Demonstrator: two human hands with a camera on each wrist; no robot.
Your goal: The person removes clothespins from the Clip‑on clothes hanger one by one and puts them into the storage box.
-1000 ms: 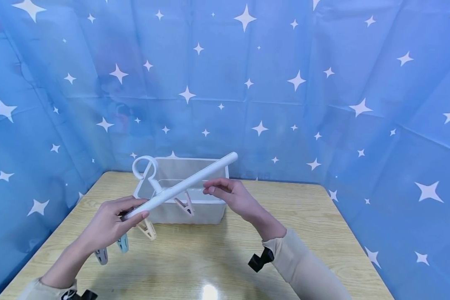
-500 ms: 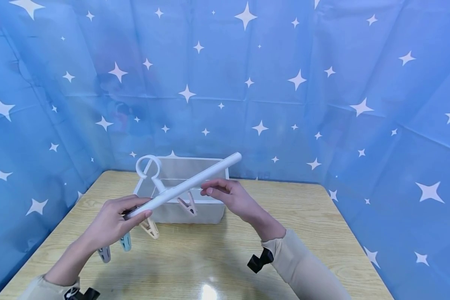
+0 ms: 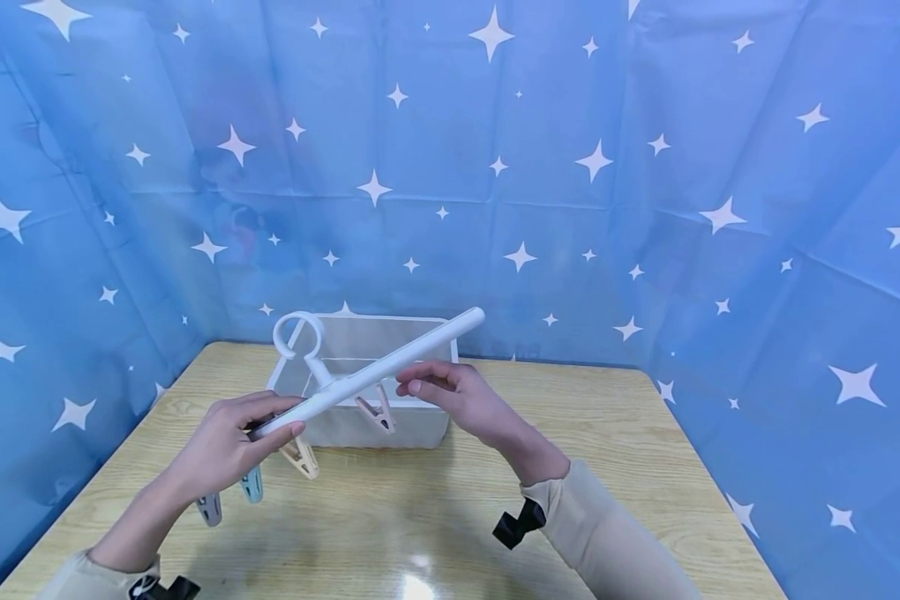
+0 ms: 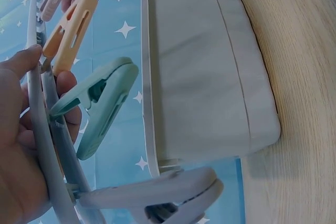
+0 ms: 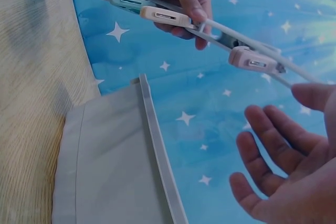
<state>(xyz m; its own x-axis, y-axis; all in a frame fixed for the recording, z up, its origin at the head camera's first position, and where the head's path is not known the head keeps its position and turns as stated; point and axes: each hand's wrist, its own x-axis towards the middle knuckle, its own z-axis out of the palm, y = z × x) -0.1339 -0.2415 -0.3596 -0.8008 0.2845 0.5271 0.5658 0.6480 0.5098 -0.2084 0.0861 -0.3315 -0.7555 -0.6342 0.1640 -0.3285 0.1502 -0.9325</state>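
My left hand (image 3: 225, 442) grips a white clip hanger (image 3: 390, 364) near its left end, thumb on one side and fingers on the other. The bar slants up to the right, and its round hook (image 3: 297, 335) points up and back. Several clips dangle below: a pink clip (image 3: 377, 410), a pale orange clip (image 3: 301, 458), a teal clip (image 4: 102, 111) and a grey clip (image 4: 157, 192). Just under the bar's right half is my right hand (image 3: 468, 400), beside the pink clip. Its fingers (image 5: 270, 166) are spread, loosely bent and hold nothing; whether the thumb touches the bar is unclear.
A grey-white bin (image 3: 375, 427) stands on the wooden table (image 3: 570, 500) behind the hanger, partly covered by it. Blue curtains (image 3: 540, 208) with white stars rise around the table's back and sides. Black wrist mounts (image 3: 520, 523) sit at both cuffs.
The hanger and left hand have shifted slightly to the right. My right hand has edged slightly left, closer beneath the bar.
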